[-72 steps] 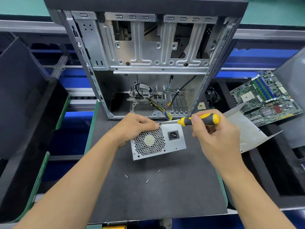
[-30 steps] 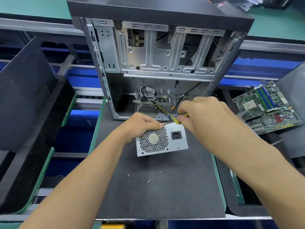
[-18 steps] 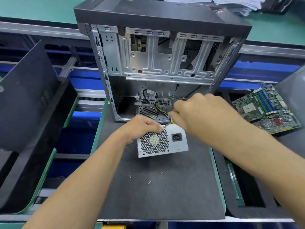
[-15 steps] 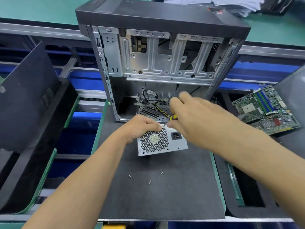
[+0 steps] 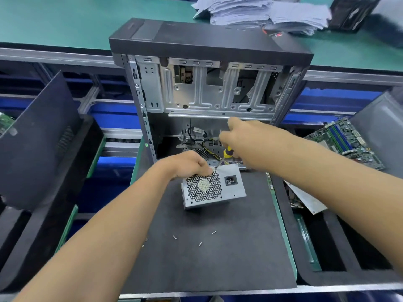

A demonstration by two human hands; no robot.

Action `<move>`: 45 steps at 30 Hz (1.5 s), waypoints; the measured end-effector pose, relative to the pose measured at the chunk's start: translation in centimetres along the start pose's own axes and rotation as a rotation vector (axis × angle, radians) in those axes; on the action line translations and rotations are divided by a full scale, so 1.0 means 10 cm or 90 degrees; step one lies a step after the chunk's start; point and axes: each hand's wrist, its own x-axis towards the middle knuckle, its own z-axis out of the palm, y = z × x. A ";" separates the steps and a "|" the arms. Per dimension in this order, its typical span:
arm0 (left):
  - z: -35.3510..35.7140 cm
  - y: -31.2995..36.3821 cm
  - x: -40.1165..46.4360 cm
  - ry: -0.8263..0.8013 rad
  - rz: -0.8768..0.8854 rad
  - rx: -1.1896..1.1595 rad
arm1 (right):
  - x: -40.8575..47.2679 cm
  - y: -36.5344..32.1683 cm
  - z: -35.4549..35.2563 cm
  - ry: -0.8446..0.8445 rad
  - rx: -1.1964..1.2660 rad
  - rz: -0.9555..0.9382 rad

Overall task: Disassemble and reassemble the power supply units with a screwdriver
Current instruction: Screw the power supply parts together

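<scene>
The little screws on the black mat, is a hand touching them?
No, the screws lie loose on the mat, apart from both hands.

Two bare forearms, no sleeves, no gloves, left hand (image 5: 187, 164), right hand (image 5: 242, 138)

I see a dark mat (image 5: 218, 262) with a green edge. On it sits the small silver power box (image 5: 214, 189), close to the far side. Just behind the box stands the big open computer case (image 5: 209, 83). Three little screws (image 5: 200, 244) lie loose on the mat, nearer to me than the box. Behind all this is a green table (image 5: 65, 20). A messy pile of papers (image 5: 261, 13) lies on the green table, far back on the right.
</scene>
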 end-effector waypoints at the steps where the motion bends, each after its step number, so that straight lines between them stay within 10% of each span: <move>1: -0.01 0.04 0.00 -0.006 0.002 0.048 | 0.00 0.00 -0.01 0.000 -0.020 -0.023; 13: 0.10 0.02 -0.02 0.015 0.045 0.112 | 0.11 -0.06 -0.09 -0.086 0.137 0.059; 21: 0.11 -0.02 0.02 0.034 0.066 0.114 | 0.03 -0.07 0.07 0.013 -0.041 0.055; 26: 0.11 -0.04 0.05 0.036 0.068 0.106 | -0.01 0.03 0.01 -0.104 0.189 0.090; 32: 0.11 -0.07 0.07 0.031 0.061 0.100 | 0.07 -0.11 -0.07 0.006 -0.100 -0.086; 37: 0.11 -0.06 0.07 0.036 0.044 0.104 | 0.15 -0.12 -0.03 -0.055 0.042 0.090; 45: 0.13 -0.02 0.03 0.024 0.042 0.106 | 0.12 -0.11 -0.04 -0.049 -0.107 -0.073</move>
